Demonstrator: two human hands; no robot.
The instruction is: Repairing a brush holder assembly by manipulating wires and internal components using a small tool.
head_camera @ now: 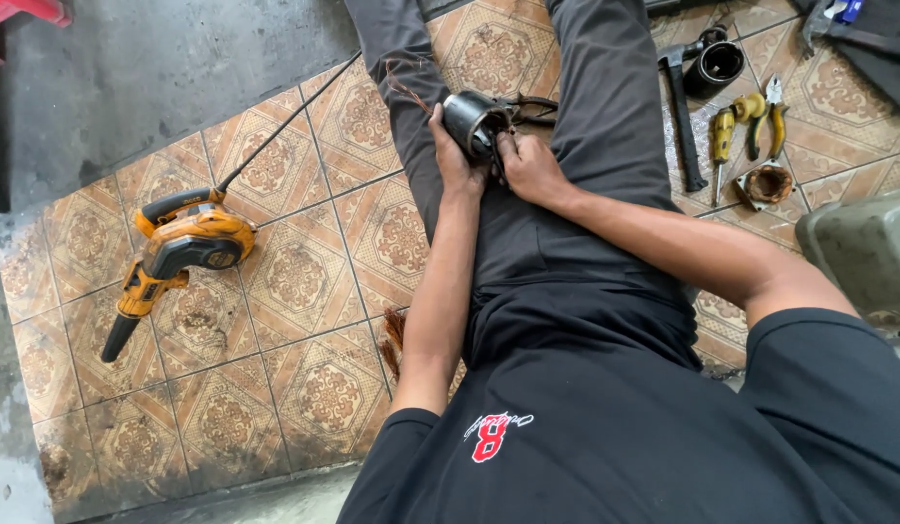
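I sit on a tiled floor with my legs stretched out. Between my thighs rests a dark round motor stator [472,120] with thin copper wires trailing off to its left. My left hand [453,160] grips its left side from below. My right hand [527,167] presses against its right side, fingers closed on its edge and the black leads there.
An orange and black electric blower [183,245] lies on the tiles at left, its cord running toward my legs. At right lie a hammer [684,116], a yellow screwdriver [723,136], pliers [768,114], a black cylinder [716,65], a copper-wound part [766,184] and a grey container [862,247].
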